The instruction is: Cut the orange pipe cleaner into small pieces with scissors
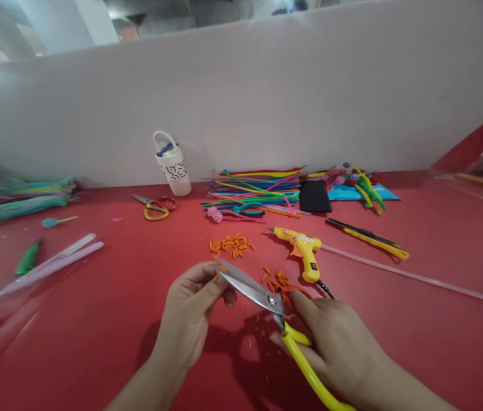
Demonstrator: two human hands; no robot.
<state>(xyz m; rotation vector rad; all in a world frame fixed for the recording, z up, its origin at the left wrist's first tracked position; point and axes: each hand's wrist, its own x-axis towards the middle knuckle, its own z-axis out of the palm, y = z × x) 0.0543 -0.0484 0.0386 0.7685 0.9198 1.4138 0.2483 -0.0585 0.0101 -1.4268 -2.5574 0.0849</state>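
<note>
My right hand (331, 337) grips a pair of scissors (250, 290) with one yellow and one orange-red handle; the blades point to the upper left. At the blade tips, my left hand (198, 299) pinches a small orange piece (222, 268) between thumb and fingers. Most of that piece is hidden by the fingers and blades. Just beyond lies a pile of short orange pieces (232, 245), seemingly cut pipe cleaner. A smaller group of orange pieces (276, 281) rests near the scissors' pivot, with fine orange bits scattered below.
A yellow glue gun (299, 245) with a long glue stick lies right of centre. Behind it are a black phone (315, 196) and a heap of coloured pipe cleaners (254, 191). A white tumbler (173, 171) and second scissors (153, 206) sit by the grey partition (241, 97).
</note>
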